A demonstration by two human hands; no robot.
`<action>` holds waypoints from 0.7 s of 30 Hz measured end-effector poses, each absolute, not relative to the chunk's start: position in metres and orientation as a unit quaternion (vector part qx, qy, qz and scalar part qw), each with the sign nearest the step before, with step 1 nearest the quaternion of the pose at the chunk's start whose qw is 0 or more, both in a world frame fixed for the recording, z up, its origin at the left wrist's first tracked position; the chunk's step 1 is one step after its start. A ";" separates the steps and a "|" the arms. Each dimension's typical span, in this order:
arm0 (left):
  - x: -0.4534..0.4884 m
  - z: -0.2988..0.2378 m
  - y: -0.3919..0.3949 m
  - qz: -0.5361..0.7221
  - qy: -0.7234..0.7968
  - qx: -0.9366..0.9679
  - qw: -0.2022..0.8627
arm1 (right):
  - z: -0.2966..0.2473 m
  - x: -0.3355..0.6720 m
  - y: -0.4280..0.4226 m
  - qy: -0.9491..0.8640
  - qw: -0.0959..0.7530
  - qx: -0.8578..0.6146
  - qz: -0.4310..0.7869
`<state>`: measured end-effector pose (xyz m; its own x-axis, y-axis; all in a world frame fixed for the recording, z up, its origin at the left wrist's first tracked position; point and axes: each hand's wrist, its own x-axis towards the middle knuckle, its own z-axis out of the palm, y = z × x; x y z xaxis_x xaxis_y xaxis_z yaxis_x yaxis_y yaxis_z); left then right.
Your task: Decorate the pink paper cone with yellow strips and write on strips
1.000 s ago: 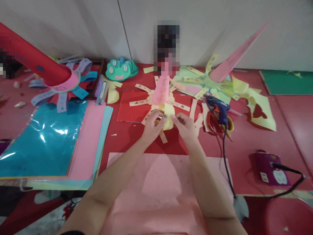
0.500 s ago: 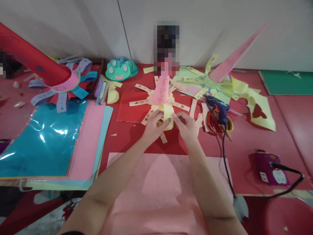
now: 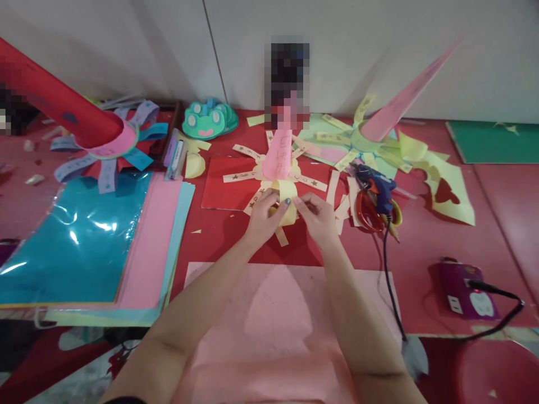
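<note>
Between my hands a pale yellow paper strip (image 3: pixel 288 193) curves into a loop in front of a pink paper cone (image 3: pixel 278 157). My left hand (image 3: pixel 265 216) pinches the strip from the left, its thumb lying across the loop. From the other side, my right hand (image 3: pixel 315 216) pinches the strip's right edge with thumb and forefinger. The cone stands on a cream scalloped base with several cream paper strips (image 3: pixel 240 177) fanning out, marked with stars and letters. Below the base lies a red sheet (image 3: pixel 214 191). Part of the loop is hidden behind my fingers.
A blue glue gun (image 3: pixel 381 188) and red-handled scissors (image 3: pixel 367 216) lie at right, with a cord running to a purple power box (image 3: pixel 467 292). Left are stacked coloured sheets (image 3: pixel 84 241) and a red cone (image 3: pixel 96 120). Another pink cone (image 3: pixel 387 115) stands behind, near green frog cutouts (image 3: pixel 206 123).
My left thumb has shifted slightly up and left on the yellow strip, and my right fingertips have moved a little left. The loop's lower end is turned slightly; everything else stays put.
</note>
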<state>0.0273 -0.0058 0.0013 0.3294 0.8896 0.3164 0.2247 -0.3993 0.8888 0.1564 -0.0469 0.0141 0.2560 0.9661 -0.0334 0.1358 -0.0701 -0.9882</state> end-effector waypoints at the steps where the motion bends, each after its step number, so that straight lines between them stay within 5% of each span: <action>1: 0.027 0.001 -0.006 0.430 0.389 0.718 0.385 | 0.014 0.156 -0.047 -0.454 0.508 -0.609 0.406; 21: 0.028 -0.002 -0.006 0.404 0.394 0.725 0.396 | 0.017 0.155 -0.046 -0.435 0.517 -0.628 0.387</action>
